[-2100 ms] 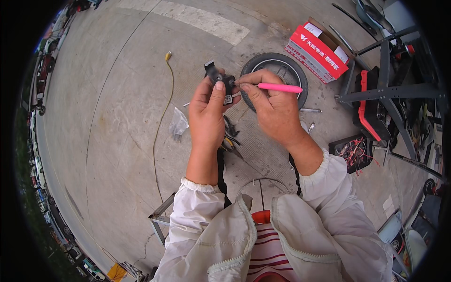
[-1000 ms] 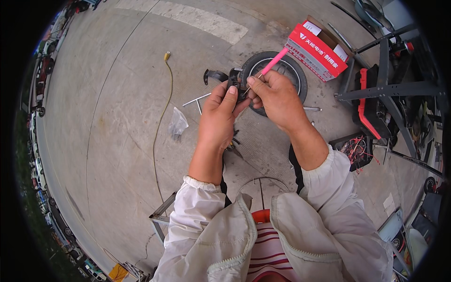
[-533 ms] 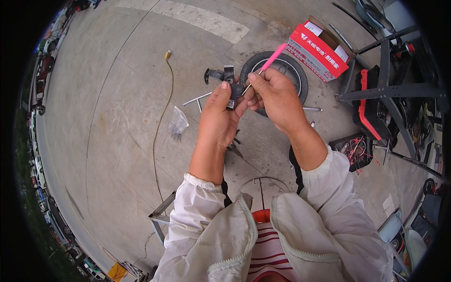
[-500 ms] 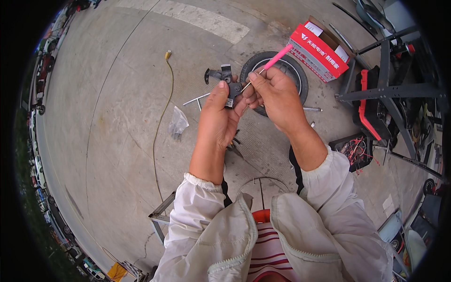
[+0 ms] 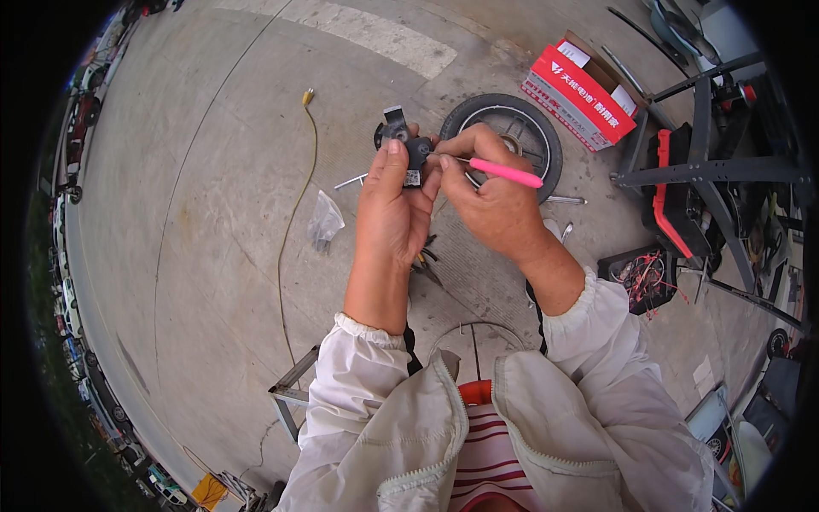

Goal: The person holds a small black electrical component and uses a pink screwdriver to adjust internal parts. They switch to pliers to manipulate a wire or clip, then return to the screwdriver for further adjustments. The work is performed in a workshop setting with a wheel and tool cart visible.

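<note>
My left hand [image 5: 388, 200] grips a small black part [image 5: 416, 150] with a curved bracket and a pale label at its lower end. My right hand [image 5: 495, 196] pinches a thin screwdriver with a pink handle [image 5: 503, 171]; the handle points right and slightly down, and the shaft's tip is at a round spot on the black part. A tire on a wheel [image 5: 542, 132] lies on the floor behind my right hand. A metal T-shaped tool [image 5: 350, 182] lies partly hidden beyond my left hand, above a clear plastic bag [image 5: 327, 218]. Pliers [image 5: 426, 264] lie below the hands, partly hidden.
A red cardboard box [image 5: 580, 90] sits beyond the wheel. A dark metal rack [image 5: 706, 177] with a red-edged case [image 5: 661, 196] stands at right, near a tray of red wires [image 5: 640, 277]. A yellow cord [image 5: 311, 145] runs down the concrete floor. A metal frame [image 5: 294, 384] stands lower left.
Since half a second ago the pink handle has swung from pointing up-right to pointing right and slightly down, and my right wrist has turned with it. The black part has risen slightly.
</note>
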The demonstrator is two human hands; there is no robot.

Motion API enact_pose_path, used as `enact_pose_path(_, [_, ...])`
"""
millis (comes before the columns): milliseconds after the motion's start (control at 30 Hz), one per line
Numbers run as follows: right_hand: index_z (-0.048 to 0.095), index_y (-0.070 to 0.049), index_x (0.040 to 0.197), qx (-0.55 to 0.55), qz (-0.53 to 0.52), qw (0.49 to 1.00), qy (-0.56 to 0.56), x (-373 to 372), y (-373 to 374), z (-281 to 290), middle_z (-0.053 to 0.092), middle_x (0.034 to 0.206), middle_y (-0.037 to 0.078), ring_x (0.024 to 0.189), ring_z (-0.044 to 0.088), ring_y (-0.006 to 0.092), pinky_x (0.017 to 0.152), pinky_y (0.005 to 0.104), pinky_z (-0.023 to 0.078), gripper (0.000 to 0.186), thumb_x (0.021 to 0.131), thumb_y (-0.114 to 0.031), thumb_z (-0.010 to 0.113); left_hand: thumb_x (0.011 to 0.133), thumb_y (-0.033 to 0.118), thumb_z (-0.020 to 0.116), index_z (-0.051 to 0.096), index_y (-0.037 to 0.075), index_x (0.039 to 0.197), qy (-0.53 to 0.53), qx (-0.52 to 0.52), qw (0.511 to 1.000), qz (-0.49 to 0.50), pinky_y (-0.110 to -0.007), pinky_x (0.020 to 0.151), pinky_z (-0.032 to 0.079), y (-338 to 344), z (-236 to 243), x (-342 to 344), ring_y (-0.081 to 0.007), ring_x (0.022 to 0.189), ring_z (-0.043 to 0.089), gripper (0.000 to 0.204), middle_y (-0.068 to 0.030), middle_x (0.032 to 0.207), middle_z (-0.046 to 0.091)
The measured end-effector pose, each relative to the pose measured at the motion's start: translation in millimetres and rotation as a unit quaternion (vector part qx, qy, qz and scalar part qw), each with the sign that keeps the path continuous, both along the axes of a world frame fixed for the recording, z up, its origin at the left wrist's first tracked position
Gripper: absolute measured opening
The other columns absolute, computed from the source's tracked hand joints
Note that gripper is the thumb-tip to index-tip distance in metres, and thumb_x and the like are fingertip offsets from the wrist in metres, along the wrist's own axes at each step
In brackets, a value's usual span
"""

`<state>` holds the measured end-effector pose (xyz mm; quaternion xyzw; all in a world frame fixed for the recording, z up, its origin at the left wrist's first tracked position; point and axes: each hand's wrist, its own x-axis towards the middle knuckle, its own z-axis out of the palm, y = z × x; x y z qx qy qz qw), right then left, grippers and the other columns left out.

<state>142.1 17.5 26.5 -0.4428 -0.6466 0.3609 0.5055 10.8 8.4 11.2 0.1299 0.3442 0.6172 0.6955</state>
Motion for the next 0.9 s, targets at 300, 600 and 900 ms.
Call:
enact_pose_path(300, [0.056, 0.001, 0.093, -0.096, 0.008, 0.994, 0.049, -0.1, -0.9, -4.3, 0.068, 0.078, 0.013, 0.07, 0.068, 0.0182, 0.063, 0.0308, 0.053, 0.011, 0.086, -0.004, 0.063, 0.103, 0.023, 0.048, 0.052, 0.0, 0.124, 0.052, 0.01, 0.999, -0.008, -0.031, 0.085, 0.056, -0.3, -0.5, 1.6, -0.0191, 0.094, 0.066, 0.031, -0.0121, 0.113, 0.061])
enact_pose_path(600, [0.057, 0.004, 0.093, -0.291, 0.072, 0.941, 0.16, 22.4, 9.6, 10.3, 0.069, 0.079, 0.014, 0.069, 0.067, 0.0148, 0.057, 0.0256, 0.051, 0.015, 0.089, -0.01, 0.057, 0.103, 0.019, 0.047, 0.055, -0.003, 0.124, 0.123, 0.02, 0.989, -0.075, -0.033, 0.083, 0.057, -0.5, 0.8, -0.5, -0.0198, 0.094, 0.066, 0.032, -0.014, 0.113, 0.064])
enact_pose_path(900, [0.057, 0.004, 0.092, -0.376, 0.082, 0.911, 0.15, 36.9, 14.8, 8.6, 0.067, 0.075, 0.012, 0.066, 0.066, 0.0164, 0.057, 0.0268, 0.053, 0.017, 0.087, -0.012, 0.058, 0.102, 0.017, 0.05, 0.057, 0.0, 0.123, 0.152, -0.019, 0.981, -0.117, -0.03, 0.083, 0.055, -1.3, 5.3, 4.4, -0.0148, 0.093, 0.064, 0.028, -0.0077, 0.106, 0.065])
